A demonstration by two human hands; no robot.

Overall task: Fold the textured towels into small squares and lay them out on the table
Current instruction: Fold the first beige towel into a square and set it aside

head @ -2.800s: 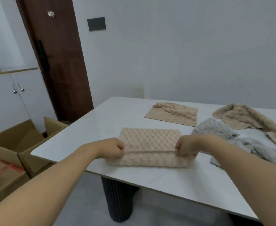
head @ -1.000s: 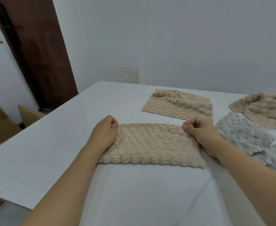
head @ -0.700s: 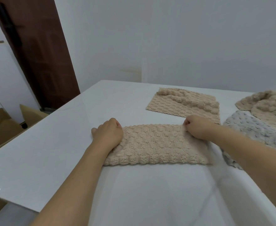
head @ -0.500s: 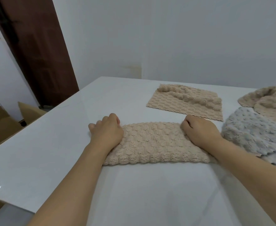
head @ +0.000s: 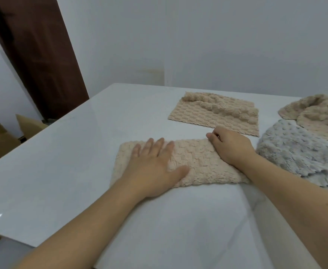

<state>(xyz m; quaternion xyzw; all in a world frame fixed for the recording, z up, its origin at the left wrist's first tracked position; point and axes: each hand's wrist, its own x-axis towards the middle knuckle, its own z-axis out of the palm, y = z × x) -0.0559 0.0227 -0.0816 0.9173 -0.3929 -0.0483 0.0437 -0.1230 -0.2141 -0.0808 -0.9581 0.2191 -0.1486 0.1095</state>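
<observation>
A beige textured towel point(head: 202, 164), folded into a long strip, lies on the white table point(head: 66, 164) in front of me. My left hand point(head: 155, 166) presses flat on its left half, fingers straight and spread. My right hand point(head: 231, 148) rests on the strip's right end with fingers curled at the far right corner; whether they pinch the cloth is hidden. A second beige towel point(head: 215, 113) lies partly folded farther back. A grey towel point(head: 299, 154) lies crumpled to the right, and another beige one point(head: 318, 115) sits behind it.
The table's left edge runs diagonally toward me, with cardboard boxes point(head: 2, 140) on the floor beyond it. A dark wooden door point(head: 37, 55) stands at the back left. White walls close off the far side of the table.
My left hand opened from a fist and now lies flat on the towel, shifted a little right. My right hand stayed at the strip's right end. The camera view dropped slightly.
</observation>
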